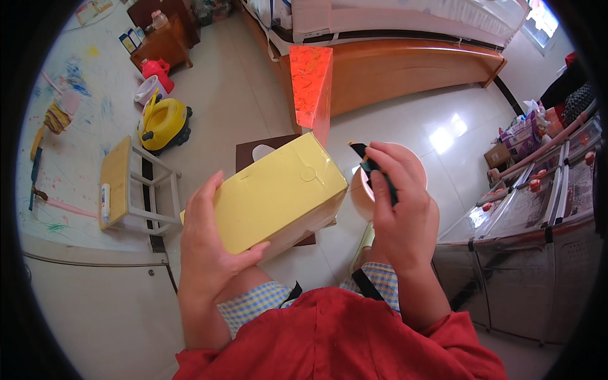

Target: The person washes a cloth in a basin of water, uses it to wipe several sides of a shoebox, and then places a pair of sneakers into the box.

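Observation:
A yellow cardboard box (266,190) is tilted in front of me, and my left hand (212,231) grips its left end, thumb along the near edge and fingers on the far side. A round mark shows near its right end. My right hand (402,196) is closed around a dark green and black utility knife (380,174), whose tip points up and left, a little right of the box and apart from it. Below the right hand is a round pink basin (415,166), partly hidden by it. Behind the yellow box stands a tall, bright orange-red box (310,85).
A dark brown board (253,157) lies under the yellow box. To the left are a wooden-topped stool (118,180) bearing a white tube (105,201) and a yellow child's potty (166,126). A wooden bed (405,76) stands ahead; storage drawers (519,209) line the right.

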`<state>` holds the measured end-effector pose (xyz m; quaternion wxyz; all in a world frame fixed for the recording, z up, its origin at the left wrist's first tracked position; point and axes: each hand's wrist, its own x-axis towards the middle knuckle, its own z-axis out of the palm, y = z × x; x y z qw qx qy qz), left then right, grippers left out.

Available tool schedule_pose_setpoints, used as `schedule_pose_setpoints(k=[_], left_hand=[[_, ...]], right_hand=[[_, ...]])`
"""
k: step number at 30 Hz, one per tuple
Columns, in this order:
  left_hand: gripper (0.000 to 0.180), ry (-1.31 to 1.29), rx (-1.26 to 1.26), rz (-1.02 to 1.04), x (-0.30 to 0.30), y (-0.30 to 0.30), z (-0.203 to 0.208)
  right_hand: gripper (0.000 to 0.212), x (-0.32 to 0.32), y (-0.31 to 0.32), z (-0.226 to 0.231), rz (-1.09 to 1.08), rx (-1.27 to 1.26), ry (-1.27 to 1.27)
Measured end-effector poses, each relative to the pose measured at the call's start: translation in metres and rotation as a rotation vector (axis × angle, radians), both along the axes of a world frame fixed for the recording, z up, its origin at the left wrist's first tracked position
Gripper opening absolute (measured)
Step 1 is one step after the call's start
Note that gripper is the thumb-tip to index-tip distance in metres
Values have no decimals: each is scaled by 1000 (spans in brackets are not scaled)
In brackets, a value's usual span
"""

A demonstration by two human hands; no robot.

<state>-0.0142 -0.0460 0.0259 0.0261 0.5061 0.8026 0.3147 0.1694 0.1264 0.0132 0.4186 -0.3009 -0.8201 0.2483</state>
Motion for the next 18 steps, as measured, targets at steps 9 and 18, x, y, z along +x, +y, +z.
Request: schedule_pose_setpoints(k=[9, 18], left_hand=[[128, 145, -10, -21, -7, -32, 16], [150, -568, 103, -64, -63, -60, -59]], right_hand=[[29, -4, -12, 17, 67, -149, 1], [39, -17, -13, -16, 159, -213, -76]])
